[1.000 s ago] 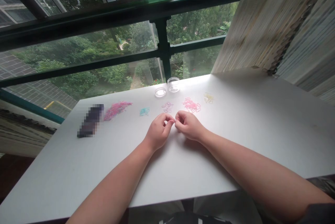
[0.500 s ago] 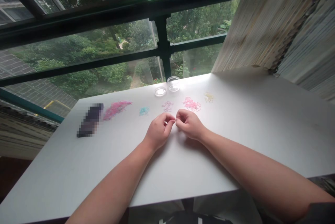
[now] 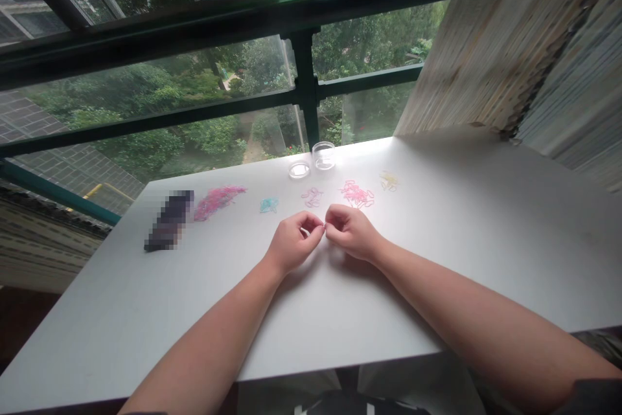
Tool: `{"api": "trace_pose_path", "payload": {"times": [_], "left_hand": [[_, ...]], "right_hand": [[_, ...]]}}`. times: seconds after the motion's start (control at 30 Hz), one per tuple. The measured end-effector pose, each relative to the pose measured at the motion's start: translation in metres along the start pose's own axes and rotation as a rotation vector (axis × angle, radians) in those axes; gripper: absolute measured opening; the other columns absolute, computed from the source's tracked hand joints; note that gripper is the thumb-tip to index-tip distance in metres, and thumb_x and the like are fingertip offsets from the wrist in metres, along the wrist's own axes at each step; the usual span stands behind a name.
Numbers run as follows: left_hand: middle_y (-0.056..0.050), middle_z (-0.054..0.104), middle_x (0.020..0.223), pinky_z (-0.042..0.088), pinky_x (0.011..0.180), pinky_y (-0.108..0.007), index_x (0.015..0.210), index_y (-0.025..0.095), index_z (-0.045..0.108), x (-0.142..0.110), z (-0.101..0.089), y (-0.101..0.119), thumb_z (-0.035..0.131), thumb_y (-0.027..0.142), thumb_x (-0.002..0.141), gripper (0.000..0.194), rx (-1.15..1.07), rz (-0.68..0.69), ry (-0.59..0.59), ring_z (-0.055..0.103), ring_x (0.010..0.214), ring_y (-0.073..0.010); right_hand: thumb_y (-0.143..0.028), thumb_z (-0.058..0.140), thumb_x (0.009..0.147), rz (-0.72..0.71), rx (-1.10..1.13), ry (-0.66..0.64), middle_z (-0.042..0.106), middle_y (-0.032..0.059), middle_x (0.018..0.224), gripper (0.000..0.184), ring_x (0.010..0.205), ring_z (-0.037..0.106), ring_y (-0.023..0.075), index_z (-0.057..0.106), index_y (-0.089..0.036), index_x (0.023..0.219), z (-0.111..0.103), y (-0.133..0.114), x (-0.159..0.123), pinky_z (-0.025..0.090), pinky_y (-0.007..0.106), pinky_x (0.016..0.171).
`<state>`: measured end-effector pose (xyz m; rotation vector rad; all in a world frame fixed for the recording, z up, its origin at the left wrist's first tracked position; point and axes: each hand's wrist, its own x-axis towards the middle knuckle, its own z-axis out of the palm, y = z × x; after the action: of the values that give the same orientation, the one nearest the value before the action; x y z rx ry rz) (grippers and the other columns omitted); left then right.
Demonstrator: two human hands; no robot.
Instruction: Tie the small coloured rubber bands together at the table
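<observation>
My left hand (image 3: 295, 241) and my right hand (image 3: 352, 232) meet over the white table (image 3: 194, 324), fingertips almost touching. Each is closed in a pinch of thumb and forefinger; whatever lies between the fingertips is too small to make out. Just beyond them is a small group of pale purple loops (image 3: 311, 196), which look like little elastic bands. A pile of pink bands (image 3: 358, 193) lies behind my right hand, with a few yellowish bands (image 3: 389, 180) farther right. To the left are a teal cluster (image 3: 269, 205) and a larger mixed pink and purple pile (image 3: 218, 201).
At the table's back edge stands a clear round container (image 3: 323, 156), with its clear lid (image 3: 299, 170) beside it. A dark blurred-out object (image 3: 170, 221) lies at the left. Behind are a green-framed window (image 3: 306, 88) and a striped curtain (image 3: 451, 46) on the right.
The view has shifted very slightly. My hands keep the same pinched pose close together, with only a slight movement of the fingers. The piles look the same.
</observation>
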<state>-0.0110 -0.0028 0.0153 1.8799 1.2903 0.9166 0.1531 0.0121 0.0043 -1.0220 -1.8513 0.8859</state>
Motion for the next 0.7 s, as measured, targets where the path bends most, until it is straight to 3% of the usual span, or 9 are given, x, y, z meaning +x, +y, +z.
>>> {"api": "trace_pose_path", "payload": {"times": [0.23,0.43,0.7], "left_hand": [[-0.002,0.063,0.076,0.045,0.058,-0.021,0.081,0.017,0.059,0.0013,-0.0006,-0.0027,0.054,0.03,0.08,0.015,0.002,0.011,0.004,0.057,0.067,-0.0119],[-0.003,0.064,0.078,0.046,0.058,-0.021,0.084,0.017,0.06,0.0012,-0.0012,-0.0021,0.054,0.031,0.081,0.015,0.007,0.034,0.004,0.058,0.068,-0.0125],[-0.003,0.065,0.076,0.044,0.055,-0.022,0.081,0.017,0.06,0.0005,-0.0024,-0.0022,0.055,0.037,0.08,0.021,0.045,0.003,0.029,0.059,0.067,-0.0135]], "right_hand": [[-0.013,0.05,0.069,-0.013,0.063,-0.044,0.045,-0.0047,0.061,0.007,0.054,0.041,0.0078,0.045,-0.018,0.07,-0.0006,0.0003,-0.0005,0.034,0.02,0.049],[-0.014,0.053,0.071,0.062,0.232,-0.065,0.055,-0.0004,0.076,0.023,0.056,0.051,0.0086,0.049,-0.018,0.093,-0.0009,0.0021,0.0015,0.042,0.022,0.051],[-0.02,0.055,0.074,0.115,0.224,-0.089,0.055,-0.0018,0.064,0.004,0.051,0.051,0.0089,0.054,-0.016,0.076,-0.0042,0.0007,0.0042,0.041,0.022,0.048]]}}
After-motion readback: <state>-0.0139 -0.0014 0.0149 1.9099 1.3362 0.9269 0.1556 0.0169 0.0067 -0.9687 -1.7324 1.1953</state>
